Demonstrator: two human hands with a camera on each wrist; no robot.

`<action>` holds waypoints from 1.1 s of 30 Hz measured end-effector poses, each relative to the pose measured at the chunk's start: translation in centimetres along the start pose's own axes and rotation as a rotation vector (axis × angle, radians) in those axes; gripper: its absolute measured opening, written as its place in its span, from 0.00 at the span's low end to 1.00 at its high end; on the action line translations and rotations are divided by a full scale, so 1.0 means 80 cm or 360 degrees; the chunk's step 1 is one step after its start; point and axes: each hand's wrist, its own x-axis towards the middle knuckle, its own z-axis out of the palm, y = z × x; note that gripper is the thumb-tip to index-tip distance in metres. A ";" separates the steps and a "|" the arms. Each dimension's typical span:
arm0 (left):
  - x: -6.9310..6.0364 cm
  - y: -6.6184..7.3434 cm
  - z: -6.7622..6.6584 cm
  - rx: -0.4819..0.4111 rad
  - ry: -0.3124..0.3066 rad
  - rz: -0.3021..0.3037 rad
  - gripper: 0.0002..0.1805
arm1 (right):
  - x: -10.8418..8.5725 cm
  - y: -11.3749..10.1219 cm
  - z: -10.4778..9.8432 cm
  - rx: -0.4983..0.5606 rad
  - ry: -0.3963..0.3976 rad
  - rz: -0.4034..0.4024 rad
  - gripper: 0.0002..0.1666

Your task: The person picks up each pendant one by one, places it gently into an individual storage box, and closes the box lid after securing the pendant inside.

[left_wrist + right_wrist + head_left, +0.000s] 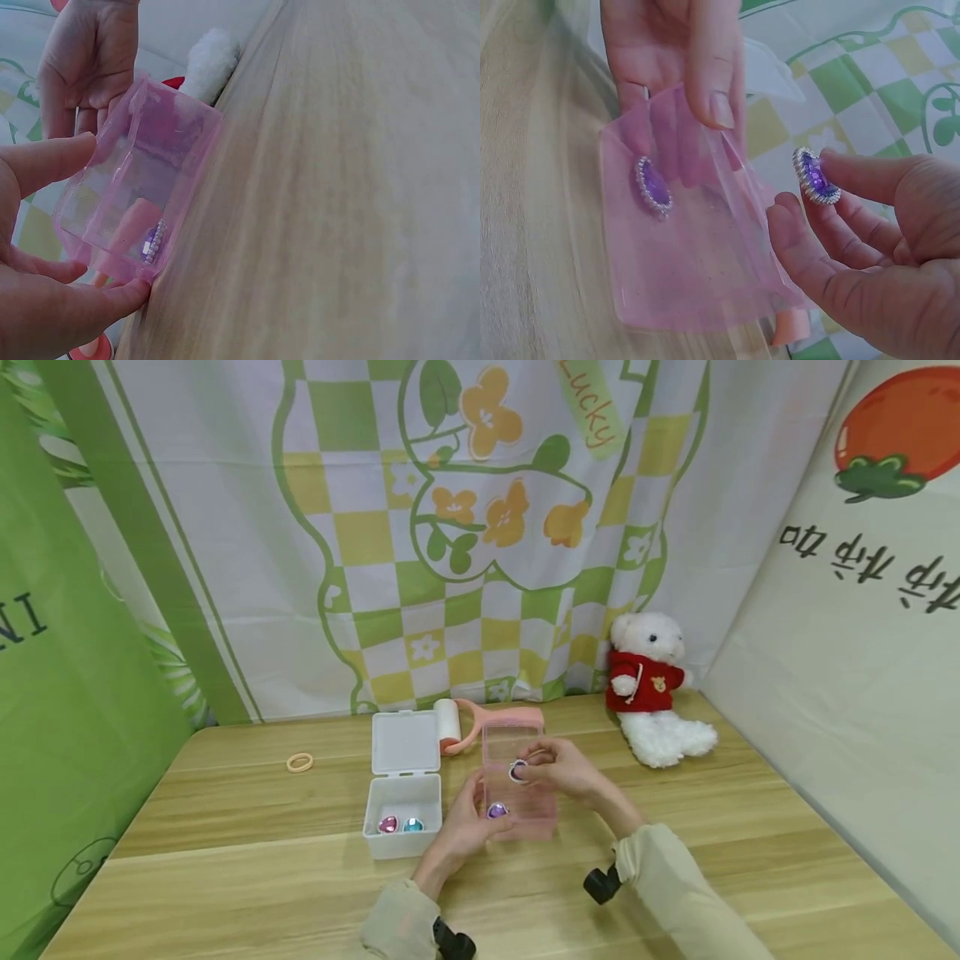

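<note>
A see-through pink box (540,829) with its lid raised stands on the table. My left hand (465,827) grips its left side, thumb over the rim and fingers behind the wall in the right wrist view. Inside lies a purple gem ornament (654,186) edged with small silvery beads. Above the open box, my right hand (566,768) pinches a second purple gem ornament (815,176) between thumb and fingers. Left of the pink box stands an open white box (405,846), holding a pink gem ornament (387,825) and a blue one.
Behind the boxes lies a lint roller (447,724) with a pink handle. A beige ring (300,763) rests at the back left of the table (247,893). At the back right sits a white plush toy (648,693) in a red top, near the hanging cloths.
</note>
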 end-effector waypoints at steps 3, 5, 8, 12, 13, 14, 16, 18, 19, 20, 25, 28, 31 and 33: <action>0.000 0.000 0.000 0.0001 -0.0006 0.0001 0.50 | 0.005 0.003 0.005 -0.0017 -0.0030 -0.0010 0.17; -0.001 0.001 0.000 0.0001 -0.0012 0.0003 0.50 | 0.007 0.003 0.007 -0.0063 -0.0039 -0.0013 0.16; -0.002 0.002 0.001 -0.0001 -0.0019 0.0011 0.50 | 0.009 0.001 0.006 -0.0282 -0.0053 -0.0081 0.14; -0.003 0.003 0.001 -0.0016 -0.0015 0.0039 0.50 | 0.014 -0.004 0.004 -0.0684 -0.0115 -0.0214 0.12; -0.003 0.004 0.001 -0.0016 -0.0013 0.0049 0.50 | 0.015 -0.006 0.003 -0.0758 -0.0145 -0.0235 0.12; -0.003 0.004 0.001 -0.0023 -0.0012 0.0056 0.50 | 0.016 -0.007 0.003 -0.0816 -0.0188 -0.0251 0.11; -0.004 0.004 0.001 -0.0032 -0.0012 0.0062 0.50 | 0.019 -0.011 0.004 -0.0917 -0.0279 -0.0278 0.10; -0.004 0.004 0.001 -0.0040 -0.0016 0.0065 0.49 | 0.021 -0.014 0.006 -0.1017 -0.0362 -0.0295 0.09; -0.004 0.003 0.000 -0.0049 -0.0023 0.0062 0.49 | 0.022 -0.015 0.008 -0.1072 -0.0397 -0.0297 0.09; -0.004 0.003 0.000 -0.0055 -0.0025 0.0058 0.49 | 0.023 -0.016 0.010 -0.1128 -0.0420 -0.0297 0.08; -0.002 0.000 0.000 -0.0046 -0.0042 0.0059 0.49 | 0.024 -0.019 0.023 -0.1341 -0.0405 -0.0161 0.11; -0.002 0.000 0.000 -0.0035 -0.0036 0.0062 0.49 | 0.022 -0.021 0.030 -0.1406 -0.0350 -0.0050 0.13; -0.003 0.002 0.000 -0.0021 -0.0019 0.0063 0.49 | 0.021 -0.022 0.037 -0.1488 -0.0319 -0.0005 0.14; -0.003 0.003 0.000 -0.0012 -0.0010 0.0048 0.49 | 0.021 -0.022 0.041 -0.1524 -0.0319 0.0034 0.15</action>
